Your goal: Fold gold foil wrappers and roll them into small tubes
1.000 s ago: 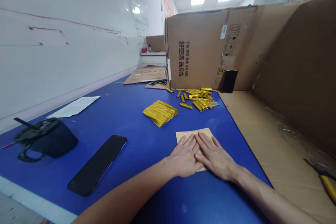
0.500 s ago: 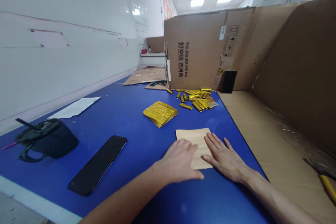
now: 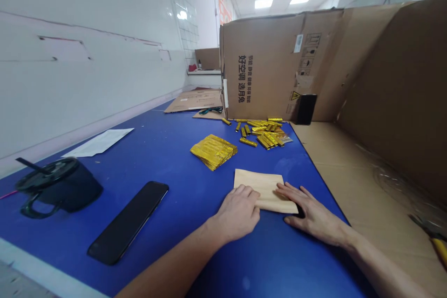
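A: What lies left of our hands?
B: Farthest out, we have a dark lidded mug [image 3: 66, 186]; nearer, a black phone [image 3: 131, 221] lies flat. Just beyond our left hand [image 3: 238, 213] sits a stack of gold sheets [image 3: 213, 150].
A: And that hand's grip?
B: Narrow, its fingers bent over the near left part of the tan sheet [image 3: 261, 184]. We can't tell whether it pinches it.
A: So the tan sheet is between our hands?
B: Yes, touched on its left, its near edge curved. Well beyond it, we see gold rolls [image 3: 267, 139].
A: Our right hand [image 3: 307, 212]?
B: Wide, fingers at the sheet's right edge, thumb apart. Farther right, we see a yellow-handled tool [image 3: 440, 250].
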{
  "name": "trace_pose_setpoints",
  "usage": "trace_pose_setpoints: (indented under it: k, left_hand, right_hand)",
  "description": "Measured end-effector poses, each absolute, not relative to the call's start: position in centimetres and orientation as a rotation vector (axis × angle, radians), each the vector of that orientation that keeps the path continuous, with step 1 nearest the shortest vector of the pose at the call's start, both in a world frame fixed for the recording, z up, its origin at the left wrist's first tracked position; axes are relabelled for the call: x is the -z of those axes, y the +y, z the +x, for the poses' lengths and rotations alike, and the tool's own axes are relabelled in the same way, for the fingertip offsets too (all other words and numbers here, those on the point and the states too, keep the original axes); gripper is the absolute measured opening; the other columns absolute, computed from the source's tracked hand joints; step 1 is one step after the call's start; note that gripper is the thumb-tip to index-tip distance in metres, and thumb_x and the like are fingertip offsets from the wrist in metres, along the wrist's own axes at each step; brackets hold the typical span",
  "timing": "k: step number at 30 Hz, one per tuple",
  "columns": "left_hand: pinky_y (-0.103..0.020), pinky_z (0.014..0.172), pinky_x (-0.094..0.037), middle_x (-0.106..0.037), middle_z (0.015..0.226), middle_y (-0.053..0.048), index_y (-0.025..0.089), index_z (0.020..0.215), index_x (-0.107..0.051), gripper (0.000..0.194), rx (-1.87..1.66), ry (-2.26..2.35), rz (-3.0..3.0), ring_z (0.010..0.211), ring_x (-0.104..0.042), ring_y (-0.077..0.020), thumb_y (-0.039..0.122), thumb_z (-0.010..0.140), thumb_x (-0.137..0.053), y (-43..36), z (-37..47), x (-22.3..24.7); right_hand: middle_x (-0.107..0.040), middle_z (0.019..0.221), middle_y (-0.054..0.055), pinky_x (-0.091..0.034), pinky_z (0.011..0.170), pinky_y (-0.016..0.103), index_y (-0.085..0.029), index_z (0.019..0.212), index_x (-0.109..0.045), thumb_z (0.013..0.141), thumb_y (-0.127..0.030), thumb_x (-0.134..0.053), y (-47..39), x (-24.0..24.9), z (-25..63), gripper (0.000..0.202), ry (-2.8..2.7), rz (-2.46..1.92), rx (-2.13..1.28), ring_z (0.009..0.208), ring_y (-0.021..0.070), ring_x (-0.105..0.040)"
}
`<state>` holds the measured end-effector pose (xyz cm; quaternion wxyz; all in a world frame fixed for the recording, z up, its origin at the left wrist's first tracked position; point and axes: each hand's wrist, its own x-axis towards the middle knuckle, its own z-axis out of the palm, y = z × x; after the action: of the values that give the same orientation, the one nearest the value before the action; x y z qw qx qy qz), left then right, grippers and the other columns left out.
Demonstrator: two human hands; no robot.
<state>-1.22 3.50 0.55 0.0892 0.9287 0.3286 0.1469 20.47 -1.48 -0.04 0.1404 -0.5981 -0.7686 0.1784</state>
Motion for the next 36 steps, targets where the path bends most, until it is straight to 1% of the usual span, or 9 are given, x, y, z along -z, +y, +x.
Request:
trace_pose_setpoints:
  k: [5,10,13,15,18,21,26,31,36]
  left_hand:
    - [-0.036,0.086,-0.037,-0.053,0.109,-0.008,0.017,0.118,-0.045,0.06,-0.367,0.913,2.614,0.101,-0.046,-0.0245,0.044,0.065,-0.058,4.0,-2.0,-1.2]
    - [-0.027,0.081,-0.039,-0.061,0.099,-0.002,0.02,0.102,-0.057,0.031,-0.525,0.882,2.254,0.091,-0.054,-0.0172,0.019,0.073,-0.046,5.5,-2.6,-0.5]
    - [-0.026,0.066,-0.042,-0.063,0.073,-0.001,0.015,0.078,-0.063,0.017,-0.657,0.957,1.997,0.071,-0.057,-0.0166,0.018,0.071,-0.048,6.4,-2.4,0.5]
    - [-0.026,0.065,-0.042,-0.062,0.072,-0.002,0.014,0.076,-0.062,0.014,-0.739,1.018,1.924,0.07,-0.057,-0.0163,0.019,0.07,-0.05,6.7,-2.3,1.0]
    - [-0.027,0.071,-0.042,-0.06,0.087,-0.004,0.014,0.084,-0.061,0.019,-0.904,1.139,1.835,0.08,-0.055,-0.0175,0.02,0.067,-0.054,6.9,-2.3,1.2]
    - [-0.027,0.068,-0.043,-0.06,0.084,-0.004,0.014,0.078,-0.059,0.018,-0.957,1.177,1.696,0.078,-0.056,-0.0178,0.025,0.064,-0.059,6.8,-2.4,0.9]
    - [-0.025,0.059,-0.043,-0.059,0.066,-0.002,0.013,0.071,-0.053,0.022,-0.889,1.181,1.452,0.065,-0.056,-0.0156,0.031,0.062,-0.062,6.9,-2.8,0.0]
    - [-0.021,0.049,-0.042,-0.057,0.071,-0.003,0.013,0.075,-0.052,0.033,-0.848,1.26,1.407,0.065,-0.055,-0.0143,0.043,0.062,-0.062,7.4,-3.4,-0.7]
    - [-0.018,0.035,-0.033,-0.048,0.05,0.004,0.014,0.1,-0.048,0.049,-0.72,1.18,1.334,0.038,-0.047,-0.0094,0.053,0.07,-0.053,6.8,-3.4,-1.6]
  right_hand:
    - [-0.06,0.109,0.008,-0.034,0.091,0.037,-0.02,0.092,-0.065,0.08,-0.035,-0.041,-1.2,0.3,20.4,0.03,-1.938,-1.567,-0.572,0.103,0.0215,-0.051]
    - [-0.065,0.071,0.001,-0.044,0.065,0.029,-0.019,0.077,-0.066,0.076,-0.041,-0.048,-1.1,0.4,19.6,0.029,-1.621,-1.502,-0.85,0.07,0.0189,-0.057]
    - [-0.059,0.057,-0.001,-0.04,0.053,0.024,-0.017,0.066,-0.064,0.072,-0.043,-0.052,-1.0,0.6,19.4,0.029,-1.481,-1.474,-0.99,0.056,0.0145,-0.051]
    - [-0.052,0.051,-0.003,-0.034,0.048,0.022,-0.017,0.062,-0.061,0.07,-0.045,-0.054,-1.0,0.7,19.5,0.03,-1.42,-1.462,-1.025,0.049,0.0114,-0.044]
    - [-0.041,0.047,-0.006,-0.024,0.044,0.021,-0.017,0.058,-0.055,0.069,-0.047,-0.055,-1.0,0.6,19.7,0.032,-1.372,-1.463,-1.051,0.044,0.0079,-0.031]
    - [-0.037,0.049,-0.007,-0.02,0.044,0.021,-0.017,0.058,-0.053,0.069,-0.047,-0.055,-0.9,0.5,19.8,0.033,-1.371,-1.452,-1.085,0.045,0.0071,-0.026]
    - [-0.045,0.053,-0.005,-0.023,0.046,0.021,-0.016,0.063,-0.057,0.069,-0.046,-0.057,-1.0,0.6,19.9,0.031,-1.341,-1.455,-1.067,0.048,0.0078,-0.031]
    - [-0.054,0.058,-0.002,-0.032,0.05,0.022,-0.017,0.062,-0.059,0.067,-0.045,-0.059,-0.8,1.1,20.1,0.029,-1.194,-1.47,-0.973,0.054,0.0109,-0.043]
    - [-0.057,0.061,0.0,-0.036,0.051,0.023,-0.018,0.066,-0.062,0.065,-0.046,-0.06,-0.9,1.1,19.9,0.029,-1.051,-1.487,-0.818,0.057,0.0136,-0.047]
